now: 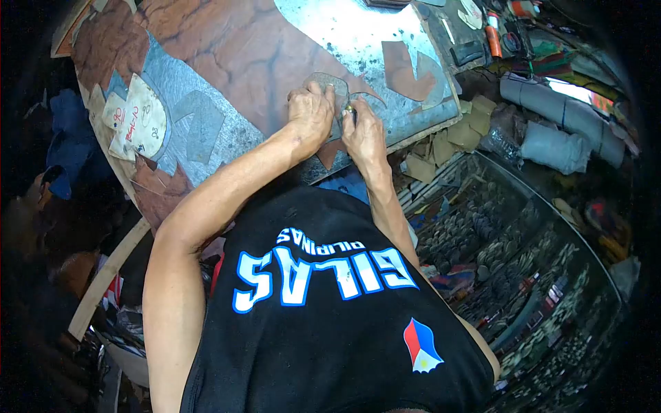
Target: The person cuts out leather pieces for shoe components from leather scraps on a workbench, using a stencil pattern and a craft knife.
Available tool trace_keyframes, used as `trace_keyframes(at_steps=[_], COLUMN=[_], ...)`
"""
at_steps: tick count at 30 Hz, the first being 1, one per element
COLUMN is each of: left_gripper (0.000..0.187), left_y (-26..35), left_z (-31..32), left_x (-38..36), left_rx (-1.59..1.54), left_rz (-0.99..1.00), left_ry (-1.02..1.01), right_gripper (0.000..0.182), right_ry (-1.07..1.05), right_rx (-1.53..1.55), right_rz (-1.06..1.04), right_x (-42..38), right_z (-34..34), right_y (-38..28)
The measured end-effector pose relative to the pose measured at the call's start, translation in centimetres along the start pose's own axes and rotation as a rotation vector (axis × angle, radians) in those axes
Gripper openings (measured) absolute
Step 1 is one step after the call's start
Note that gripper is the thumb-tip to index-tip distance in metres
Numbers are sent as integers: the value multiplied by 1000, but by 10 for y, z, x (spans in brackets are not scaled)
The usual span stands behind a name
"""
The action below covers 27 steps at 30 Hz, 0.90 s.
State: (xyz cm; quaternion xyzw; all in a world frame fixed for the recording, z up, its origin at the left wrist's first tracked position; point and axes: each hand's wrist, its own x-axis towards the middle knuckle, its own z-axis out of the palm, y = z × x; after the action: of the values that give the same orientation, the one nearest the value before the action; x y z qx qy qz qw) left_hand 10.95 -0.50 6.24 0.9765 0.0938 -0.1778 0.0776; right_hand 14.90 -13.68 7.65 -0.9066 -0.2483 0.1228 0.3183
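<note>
A sheet of brown leather [234, 51] covers much of the worktable. On its right edge lies a small greyish template [336, 83] with rounded corners. My left hand [311, 110] bears down on the template, its fingers bent and close together. My right hand [365, 132] is closed around the short handle of a cutting knife [350, 110]. The knife's thin blade points away from me, against the template's right side. A narrow curved leather offcut [370, 91] lies just beyond the blade. The left fingertips and the template's lower part are partly hidden.
A marked pale pattern piece [140, 118] and a grey cut shape [197, 124] lie at the left. Leather scraps [406, 72] rest on the metal-topped table [241, 138] at the right. An orange bottle [493, 36] and wrapped rolls [554, 148] are beyond.
</note>
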Motion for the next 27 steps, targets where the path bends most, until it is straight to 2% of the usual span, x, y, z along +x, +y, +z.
trace_keyframes(at_steps=[4,6,10,13,15,16,19,23,25,27], left_gripper=[76,47,45,42,65,57,55,52,34,33], left_y=[-1,-3,-4,-7,-6,-5,-3,-2,-1,-1], left_z=[4,10,11,11,19,24,31,32,28,25], left_x=[2,4,0,-10,-23,-30,-35,-36,-36,-38], left_rx=[5,37,39,5,-6,-33,-56,-122,-132,-119], left_rz=[9,55,69,68,32,39,12,-4,2,-2], left_ry=[-20,53,76,147,172,274,352,386,336,322], right_gripper=[26,25,26,27,28,27,27,26,26,26], right_ry=[-10,-13,34,128,-18,-5,-19,-65,-76,-84], right_rx=[42,33,-18,-75,88,78,49,8,2,-6], right_rz=[73,96,80,-47,15,-14,-133,-145,-141,-140], right_x=[-6,-10,-23,-22,-25,-22,-12,-8,-7,-6], right_z=[1,5,13,8,-2,0,7,8,7,8], right_y=[-10,-8,-3,-5,-14,-13,-6,0,-1,-2])
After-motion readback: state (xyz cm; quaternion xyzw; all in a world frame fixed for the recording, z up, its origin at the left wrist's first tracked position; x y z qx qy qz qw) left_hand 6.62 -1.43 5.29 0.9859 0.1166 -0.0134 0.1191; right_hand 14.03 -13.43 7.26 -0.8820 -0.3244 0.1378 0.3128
